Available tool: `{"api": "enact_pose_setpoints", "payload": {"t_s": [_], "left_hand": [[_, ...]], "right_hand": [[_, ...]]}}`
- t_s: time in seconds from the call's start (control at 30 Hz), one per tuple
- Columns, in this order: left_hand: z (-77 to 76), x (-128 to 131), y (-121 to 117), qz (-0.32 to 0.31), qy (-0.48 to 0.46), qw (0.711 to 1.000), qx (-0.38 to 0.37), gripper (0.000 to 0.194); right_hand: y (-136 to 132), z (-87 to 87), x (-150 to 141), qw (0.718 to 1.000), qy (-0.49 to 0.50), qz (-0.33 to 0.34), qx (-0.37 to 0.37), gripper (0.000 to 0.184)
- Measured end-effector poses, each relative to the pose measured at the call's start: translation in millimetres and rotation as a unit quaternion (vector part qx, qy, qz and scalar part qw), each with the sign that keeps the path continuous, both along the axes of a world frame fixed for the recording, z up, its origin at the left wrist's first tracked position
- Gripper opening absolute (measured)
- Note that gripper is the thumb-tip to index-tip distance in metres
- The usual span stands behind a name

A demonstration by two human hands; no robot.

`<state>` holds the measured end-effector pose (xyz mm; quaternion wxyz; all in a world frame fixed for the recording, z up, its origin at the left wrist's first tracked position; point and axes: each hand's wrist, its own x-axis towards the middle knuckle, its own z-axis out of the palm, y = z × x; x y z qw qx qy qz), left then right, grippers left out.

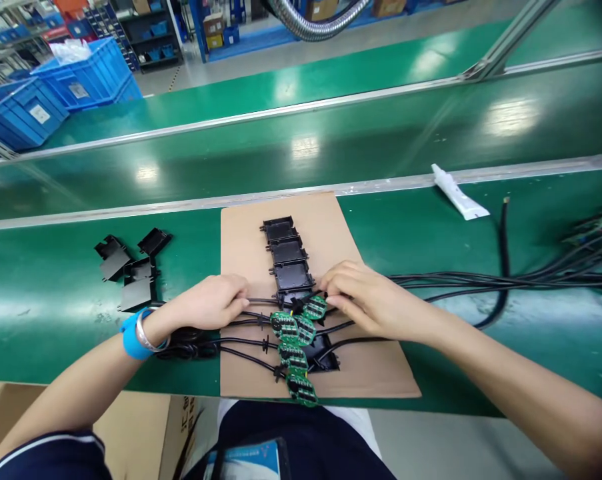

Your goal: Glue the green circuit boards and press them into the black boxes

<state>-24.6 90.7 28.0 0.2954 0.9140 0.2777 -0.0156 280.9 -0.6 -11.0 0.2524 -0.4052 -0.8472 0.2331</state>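
My left hand [219, 301] is closed in a pinch on a black cable [261, 301] left of the circuit boards. My right hand [357, 293] is also closed, its fingertips at the right edge of the upper green circuit board [315, 307], pinching a cable at that board. Several more boards, among them a lower one [301, 389], overlap in a column below, with cables running out to both sides. Under and above them, a row of open black plastic housings [291, 275] lies on a cardboard sheet [245, 247]. The boards partly cover the lower housings.
Loose black housings [139, 293] lie at left, beside coiled cable [191, 345]. A cable bundle [461, 280] stretches right, crossed by a thicker black cable [503, 260]. A white tube [458, 192] rests near the metal rail [381, 183]. Blue crates [25, 113] stand at the back left.
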Motion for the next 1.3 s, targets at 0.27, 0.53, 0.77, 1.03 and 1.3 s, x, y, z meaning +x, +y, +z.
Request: {"api": "enact_pose_setpoints", "payload": {"t_s": [0.27, 0.53, 0.77, 1.03, 1.3], "left_hand": [[34.9, 9.8, -19.7, 0.11, 0.025, 0.976, 0.187, 0.014], [37.2, 15.6, 6.5, 0.182, 0.165, 0.936, 0.251, 0.018], [25.2, 14.7, 12.8, 0.172, 0.168, 0.942, 0.235, 0.018], [-10.1, 11.0, 23.1, 0.108, 0.201, 0.961, 0.158, 0.013], [9.9, 8.8, 67.3, 0.213, 0.214, 0.923, 0.239, 0.023]], "right_hand": [[7.0, -5.5, 4.1, 0.979, -0.07, -0.075, 0.175, 0.018], [-5.8, 15.0, 17.2, 0.988, -0.065, -0.044, 0.136, 0.018], [74.6, 10.2, -28.7, 0.992, -0.031, -0.116, 0.042, 0.03], [62.5, -6.4, -41.0, 0.997, -0.033, -0.05, 0.058, 0.014], [128.1, 6.8, 38.7, 0.989, -0.017, -0.144, -0.022, 0.032]]}}
